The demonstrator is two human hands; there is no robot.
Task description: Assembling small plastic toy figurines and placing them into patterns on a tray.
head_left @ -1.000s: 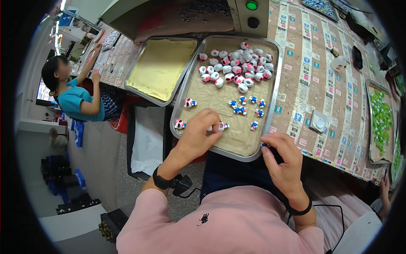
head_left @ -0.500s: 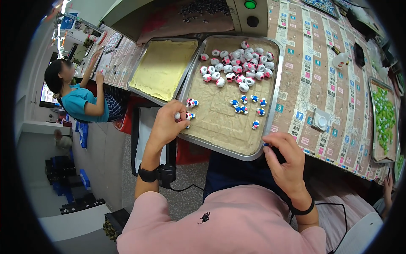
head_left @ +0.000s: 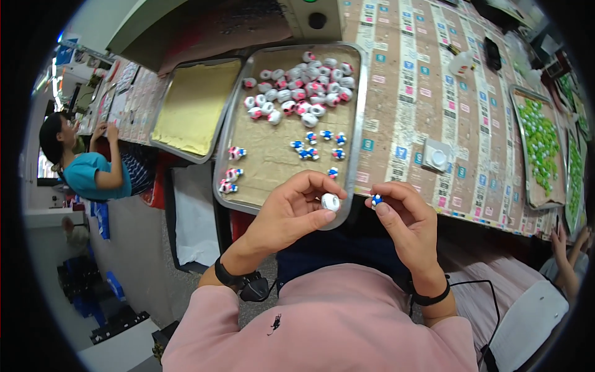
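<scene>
My left hand (head_left: 290,209) is closed on a round white piece (head_left: 330,201) with an opening facing up, above the near edge of a metal tray (head_left: 263,133). Just to its right, my right hand (head_left: 409,226) pinches a small blue-and-white figure piece (head_left: 376,199) between thumb and fingertips. The two pieces are close but apart. In the tray's far half lies a heap of white-and-pink round pieces (head_left: 297,90). Several small blue-and-white pieces (head_left: 308,152) lie at its right side. A few figures with pink-and-white heads (head_left: 229,181) and blue parts lie by the left rim.
A second tray with yellow lining (head_left: 192,108) adjoins on the left. A beige machine (head_left: 248,18) stands behind. Rightward on the patterned table sit a small white device (head_left: 437,155), a bottle (head_left: 460,64) and a tray of green pieces (head_left: 539,146). A co-worker in teal (head_left: 102,167) sits at left.
My left hand has come from the tray's left side to the near right, bringing the white piece beside my right hand. My right hand still holds its small blue piece. The view has shifted.
</scene>
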